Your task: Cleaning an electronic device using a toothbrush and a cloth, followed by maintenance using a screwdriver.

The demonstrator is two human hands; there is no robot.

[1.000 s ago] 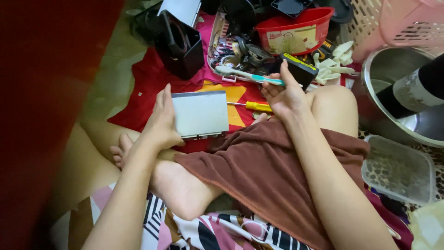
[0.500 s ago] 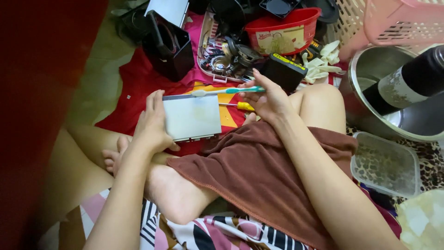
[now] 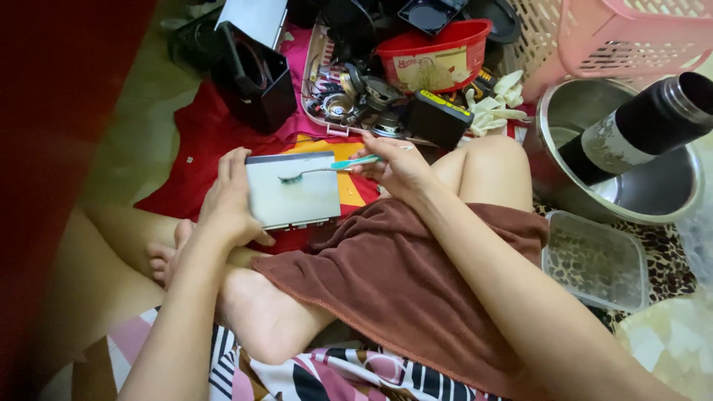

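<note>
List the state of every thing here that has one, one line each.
Left hand: gripping the grey panel by its left edge.
Grey panel: held tilted above the lap, flat face up.
Right hand: pinching the toothbrush handle.
Toothbrush: bristles down on the panel.
Black flask: lying tilted in the steel pot.
Steel pot: uncovered.
Clear container: lid on.
Red tub: open.

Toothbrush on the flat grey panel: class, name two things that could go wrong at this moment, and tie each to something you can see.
1. The left hand grips the grey panel only at one edge, off the floor; pressure from the toothbrush in the right hand might tip or drop it.
2. The tray of loose metal parts lies close beyond the right hand; a wide stroke could knock pieces about.
</note>
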